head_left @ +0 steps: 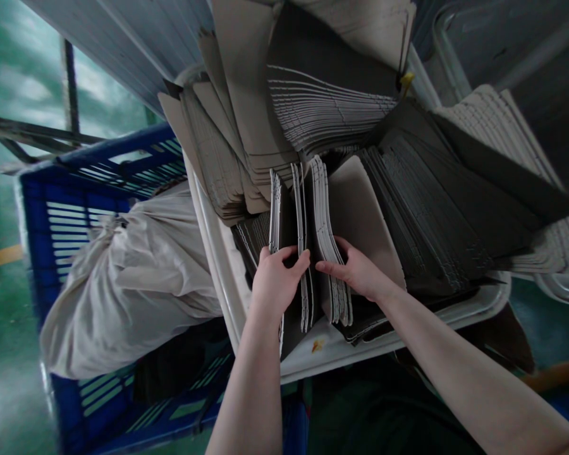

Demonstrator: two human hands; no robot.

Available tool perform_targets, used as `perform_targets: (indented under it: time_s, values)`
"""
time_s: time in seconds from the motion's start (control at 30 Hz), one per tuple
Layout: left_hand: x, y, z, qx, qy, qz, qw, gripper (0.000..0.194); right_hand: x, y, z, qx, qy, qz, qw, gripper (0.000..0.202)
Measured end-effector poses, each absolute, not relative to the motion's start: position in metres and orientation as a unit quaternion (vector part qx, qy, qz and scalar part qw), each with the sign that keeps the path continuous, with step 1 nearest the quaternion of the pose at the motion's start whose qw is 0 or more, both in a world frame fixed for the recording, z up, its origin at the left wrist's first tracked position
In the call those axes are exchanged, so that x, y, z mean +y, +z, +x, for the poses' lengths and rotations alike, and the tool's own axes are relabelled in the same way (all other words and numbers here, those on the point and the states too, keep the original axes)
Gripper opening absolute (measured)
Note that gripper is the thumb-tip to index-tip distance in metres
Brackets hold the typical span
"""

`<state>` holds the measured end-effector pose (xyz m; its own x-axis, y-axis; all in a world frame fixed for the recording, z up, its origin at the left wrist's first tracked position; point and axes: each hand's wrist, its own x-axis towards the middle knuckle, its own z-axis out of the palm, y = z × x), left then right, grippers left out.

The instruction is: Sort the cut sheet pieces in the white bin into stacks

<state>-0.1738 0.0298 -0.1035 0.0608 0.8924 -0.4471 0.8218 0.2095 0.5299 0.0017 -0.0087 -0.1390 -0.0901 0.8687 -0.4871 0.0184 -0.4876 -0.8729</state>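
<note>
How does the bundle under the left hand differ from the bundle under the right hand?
The left bundle stands on edge, thin, with dark faces beside white edges; the right bundle is thicker, curves over and shows a broad tan face. The left hand wraps its fingers over its bundle's top; the right hand lies on its bundle's face. Both are flat sheet stacks in the white tray.

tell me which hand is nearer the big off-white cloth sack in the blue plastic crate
Left. The left hand grips upright flat sheets just right of the off-white cloth sack in the blue plastic crate; the right hand sits farther right on another bundle.
</note>
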Motion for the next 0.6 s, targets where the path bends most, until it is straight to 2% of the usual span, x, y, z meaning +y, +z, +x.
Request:
perform_targets:
  time_s: [0.27,0.4,0.5,0.6]
  values:
    - [0.025,-0.1,-0.169,0.688,0.02,0.655,0.311,0.039,-0.009,-0.136,0.0,-0.367,0.643,-0.583,0.334,0.068]
    - [0.022,-0.093,-0.162,0.672,0.039,0.676,0.299,0.051,-0.009,-0.135,-0.001,-0.366,0.648,-0.578,0.335,0.068]
    - [0.024,-0.093,-0.159,0.675,0.001,0.675,0.298,0.034,-0.008,-0.138,0.0,-0.387,0.623,-0.594,0.33,0.068]
    - [0.028,-0.095,-0.159,0.68,-0.003,0.667,0.306,0.037,-0.008,-0.14,0.0,-0.394,0.618,-0.594,0.332,0.069]
